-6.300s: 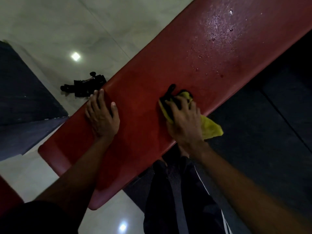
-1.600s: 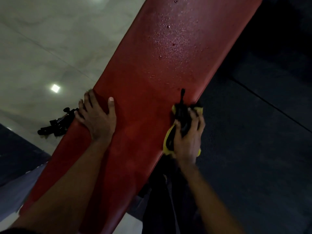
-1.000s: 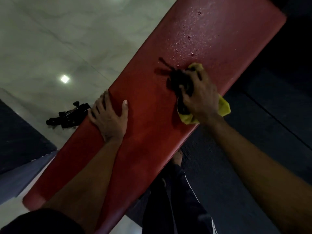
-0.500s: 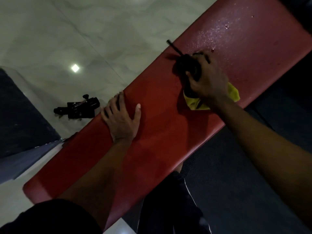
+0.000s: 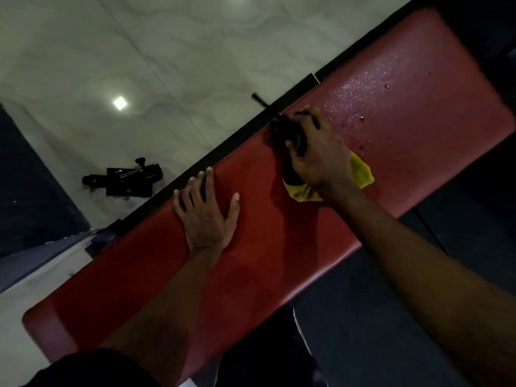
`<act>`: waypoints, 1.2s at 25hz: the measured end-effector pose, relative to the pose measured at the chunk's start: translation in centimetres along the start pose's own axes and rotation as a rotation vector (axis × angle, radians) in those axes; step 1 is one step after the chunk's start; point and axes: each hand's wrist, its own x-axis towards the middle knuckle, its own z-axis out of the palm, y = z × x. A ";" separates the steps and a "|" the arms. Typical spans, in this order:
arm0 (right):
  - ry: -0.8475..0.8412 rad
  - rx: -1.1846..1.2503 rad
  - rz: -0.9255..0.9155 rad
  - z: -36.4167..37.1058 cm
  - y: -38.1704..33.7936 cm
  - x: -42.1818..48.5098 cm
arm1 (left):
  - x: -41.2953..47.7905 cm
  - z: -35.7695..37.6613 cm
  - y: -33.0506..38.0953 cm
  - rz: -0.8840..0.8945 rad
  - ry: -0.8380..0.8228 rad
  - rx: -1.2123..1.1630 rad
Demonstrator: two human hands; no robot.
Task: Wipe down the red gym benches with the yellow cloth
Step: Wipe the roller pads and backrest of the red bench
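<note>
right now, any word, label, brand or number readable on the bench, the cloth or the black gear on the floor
None can be read.
The red gym bench shows only water drops, no logo or label.
The yellow cloth and the black object gripped in the right hand show no print.
The black equipment on the floor is too dark and small to show any marking.

Dim, soft — ceiling-light glare on floor
</note>
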 end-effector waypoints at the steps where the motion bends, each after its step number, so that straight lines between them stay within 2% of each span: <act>1: 0.045 0.019 0.071 0.5 -1.2 0.6 | 0.0 0.0 0.1 -0.001 0.000 0.011; 3: 0.035 -0.040 0.010 2.0 -3.9 0.7 | 0.1 0.1 0.0 0.001 -0.006 0.024; 5: -0.085 -0.094 -0.209 2.8 -5.3 0.5 | 0.0 0.2 -0.1 0.004 -0.006 0.016; 7: -0.173 -0.118 -0.341 2.4 -4.9 1.8 | -0.1 0.2 -0.2 0.004 0.000 0.006; 10: -0.158 -0.106 -0.227 1.0 -3.3 4.4 | -0.1 0.1 -0.2 0.006 0.008 -0.007; 14: 0.021 -0.054 0.067 1.2 -4.1 4.7 | 0.0 -0.1 -0.2 0.007 -0.021 -0.047; 16: -0.005 -0.127 0.027 2.4 -6.2 3.6 | 0.0 -0.2 -0.2 0.009 -0.027 -0.067; 19: -0.154 -0.169 -0.215 2.4 -7.2 3.0 | 0.0 -0.4 -0.3 0.005 -0.053 -0.101; 21: -0.240 -0.170 -0.281 0.8 -5.7 4.4 | 0.2 -0.6 -0.3 -0.001 -0.068 -0.105; 23: -0.234 -0.184 -0.203 -0.9 -2.8 5.6 | 0.2 -0.6 -0.4 -0.002 -0.077 -0.112; 26: -0.077 -0.089 0.027 -2.7 0.9 5.5 | 0.1 -0.6 -0.3 0.000 -0.071 -0.123; 30: 0.087 -0.100 0.255 0.0 -2.0 3.9 | 0.2 -0.5 -0.2 -0.003 -0.078 -0.105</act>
